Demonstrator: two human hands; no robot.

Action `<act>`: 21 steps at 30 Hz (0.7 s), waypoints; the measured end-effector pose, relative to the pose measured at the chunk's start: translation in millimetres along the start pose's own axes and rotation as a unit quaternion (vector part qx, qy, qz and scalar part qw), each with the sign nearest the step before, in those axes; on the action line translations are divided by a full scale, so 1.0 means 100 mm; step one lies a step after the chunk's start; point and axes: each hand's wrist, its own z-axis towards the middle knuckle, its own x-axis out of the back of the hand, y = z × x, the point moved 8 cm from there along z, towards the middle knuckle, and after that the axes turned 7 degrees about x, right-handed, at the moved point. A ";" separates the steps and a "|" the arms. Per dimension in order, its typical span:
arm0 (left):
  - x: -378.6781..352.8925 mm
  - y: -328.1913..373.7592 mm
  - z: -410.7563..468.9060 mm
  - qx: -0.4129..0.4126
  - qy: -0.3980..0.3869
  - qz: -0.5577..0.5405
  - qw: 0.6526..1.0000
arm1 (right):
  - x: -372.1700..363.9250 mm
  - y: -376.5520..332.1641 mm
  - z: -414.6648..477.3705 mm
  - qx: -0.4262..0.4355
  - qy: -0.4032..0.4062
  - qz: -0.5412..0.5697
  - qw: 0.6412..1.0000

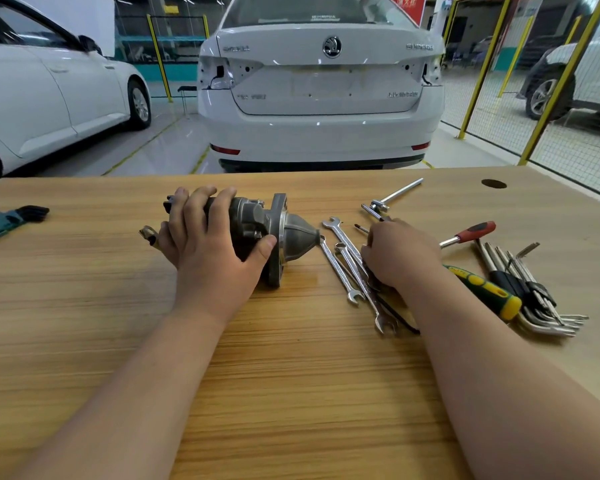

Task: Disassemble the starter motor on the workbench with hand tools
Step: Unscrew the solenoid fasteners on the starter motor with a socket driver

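A grey starter motor (284, 233) lies on its side on the wooden workbench (291, 375), nose cone pointing right. My left hand (212, 244) grips its dark body from above, thumb against the flange. Just to the right, my right hand (400, 254) rests curled over a row of open-end spanners (343, 265); whether it holds one is hidden beneath the palm. A small screwdriver tip (361, 229) shows beyond its fingers.
A T-handle socket wrench (392, 197), a red-handled screwdriver (471, 233), a green-yellow screwdriver (485, 291) and a hex key set (534, 299) lie at the right. A green hex key holder (11, 218) lies far left. A white car (321, 91) stands beyond the bench.
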 end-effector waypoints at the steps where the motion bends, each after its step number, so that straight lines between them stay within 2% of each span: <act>1: 0.00 0.00 0.00 0.000 -0.003 0.004 1.000 | 0.01 -0.01 -0.02 0.007 -0.007 -0.007 1.000; 8: 0.00 -0.01 -0.01 -0.003 -0.010 0.013 1.000 | 0.14 0.19 -0.33 -0.045 -0.059 -0.051 0.996; 12: 0.02 0.08 -0.10 0.002 -0.006 0.028 1.000 | 0.07 0.14 -0.47 -0.033 -0.086 -0.071 0.993; 14: 0.08 0.27 -0.21 -0.055 0.019 0.029 0.998 | 0.06 0.13 -0.46 -0.030 -0.088 -0.054 0.994; 16: 0.10 0.56 -0.40 -0.170 0.040 0.020 0.984 | 0.07 0.14 -0.45 -0.027 -0.079 -0.028 0.996; 18: -0.01 0.76 -0.57 -0.249 -0.020 -0.010 0.968 | 0.10 0.16 -0.46 -0.027 -0.074 0.001 0.997; 21: -0.29 0.84 -0.69 -0.249 -0.180 -0.025 0.951 | 0.06 0.11 -0.50 -0.002 -0.092 0.030 0.995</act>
